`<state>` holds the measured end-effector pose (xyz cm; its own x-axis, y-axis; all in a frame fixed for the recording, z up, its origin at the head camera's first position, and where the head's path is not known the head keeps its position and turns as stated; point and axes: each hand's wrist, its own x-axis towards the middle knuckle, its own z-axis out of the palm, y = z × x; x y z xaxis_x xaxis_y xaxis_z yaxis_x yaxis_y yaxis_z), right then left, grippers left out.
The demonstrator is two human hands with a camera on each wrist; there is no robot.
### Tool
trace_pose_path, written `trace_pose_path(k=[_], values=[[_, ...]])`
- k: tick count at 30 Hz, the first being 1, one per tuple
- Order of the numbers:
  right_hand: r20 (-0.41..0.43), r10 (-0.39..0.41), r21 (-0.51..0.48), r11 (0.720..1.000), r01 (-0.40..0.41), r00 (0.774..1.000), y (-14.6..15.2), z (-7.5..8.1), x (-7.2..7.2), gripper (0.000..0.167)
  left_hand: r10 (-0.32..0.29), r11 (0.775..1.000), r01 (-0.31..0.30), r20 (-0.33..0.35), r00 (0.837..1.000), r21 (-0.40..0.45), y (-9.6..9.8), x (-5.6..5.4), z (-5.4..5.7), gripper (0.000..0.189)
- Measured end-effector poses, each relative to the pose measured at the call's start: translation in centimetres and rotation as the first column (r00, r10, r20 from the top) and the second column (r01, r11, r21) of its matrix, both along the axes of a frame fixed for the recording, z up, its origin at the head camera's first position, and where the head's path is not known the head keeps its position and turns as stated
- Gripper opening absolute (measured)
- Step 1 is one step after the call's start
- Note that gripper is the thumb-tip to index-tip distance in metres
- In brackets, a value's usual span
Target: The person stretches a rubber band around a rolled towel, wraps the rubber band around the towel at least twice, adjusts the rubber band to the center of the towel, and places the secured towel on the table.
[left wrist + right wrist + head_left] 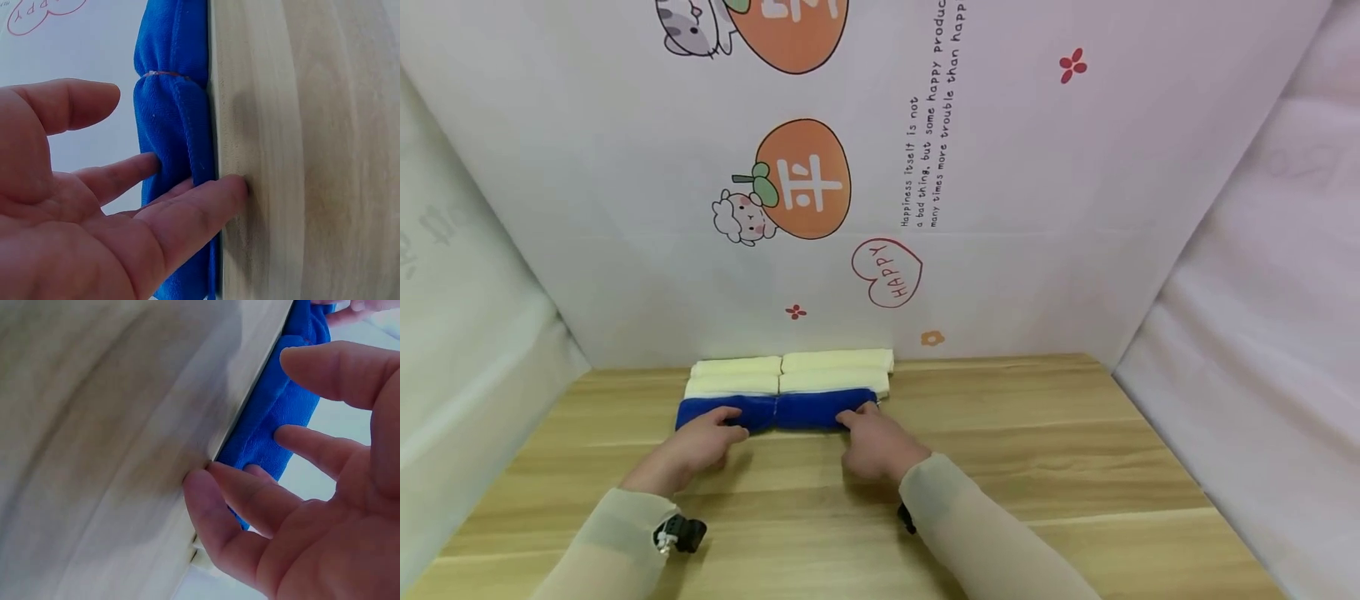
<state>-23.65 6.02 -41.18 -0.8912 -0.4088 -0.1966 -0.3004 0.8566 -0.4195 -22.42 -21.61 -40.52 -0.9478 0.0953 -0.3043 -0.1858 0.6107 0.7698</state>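
Observation:
A blue rolled towel (820, 409), cinched at its middle by a thin band (164, 74), lies along the front of two cream rolled towels (835, 382). My left hand (703, 446) is at its left half; in the left wrist view the fairly straight fingers (194, 215) touch the cloth, and the thumb stands apart. At the right end my right hand (880, 442) touches the roll with extended fingers (306, 440), its thumb lifted from the cloth in the right wrist view. Lower fingertips of both hands reach the tabletop.
The rolls lie side by side on a wood-grain table (1015, 467), the rearmost close to a white printed back wall (1000, 275). White fabric walls (1247, 333) stand at left and right. Dark devices (681, 533) are strapped at the wrists.

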Motion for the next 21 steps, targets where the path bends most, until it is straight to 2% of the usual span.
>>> trace_pose_path(k=[8, 10, 12, 15, 16, 18, 21], values=[[-0.051, 0.113, 0.068, 0.992, -0.109, 0.992, 1.0, 0.2, 0.5, 0.06, -0.032, 0.995, 0.03, -0.032, 0.999, -0.09, 1.4, 0.0, 0.2, 0.071], [-0.043, 0.159, 0.075, 0.985, -0.155, 0.986, 1.6, 0.5, 0.4, 0.057, -0.061, 0.983, 0.051, -0.048, 0.997, -0.177, 1.8, 0.3, 0.6, 0.071], [-0.014, 0.189, 0.072, 0.98, -0.188, 0.982, 2.4, 0.8, 0.4, 0.053, -0.092, 0.953, 0.072, -0.056, 0.994, -0.294, 2.4, 0.9, 1.0, 0.069], [0.026, 0.188, 0.082, 0.979, -0.189, 0.982, 3.7, 1.5, 0.3, 0.047, -0.141, 0.87, 0.081, -0.089, 0.986, -0.486, 4.0, 1.9, 1.9, 0.067], [0.038, 0.157, 0.08, 0.984, -0.159, 0.987, 4.2, 1.8, 0.4, 0.045, -0.143, 0.847, 0.069, -0.101, 0.984, -0.527, 4.7, 2.2, 2.1, 0.066], [0.047, 0.059, 0.057, 0.996, -0.062, 0.997, 5.0, 2.2, 0.5, 0.045, -0.134, 0.817, 0.028, -0.142, 0.981, -0.575, 6.1, 2.5, 2.3, 0.067], [-0.026, -0.117, 0.045, 0.992, 0.118, 0.993, 5.7, 2.7, 0.6, 0.049, -0.099, 0.794, -0.053, -0.214, 0.972, -0.606, 7.9, 2.7, 2.5, 0.071]])
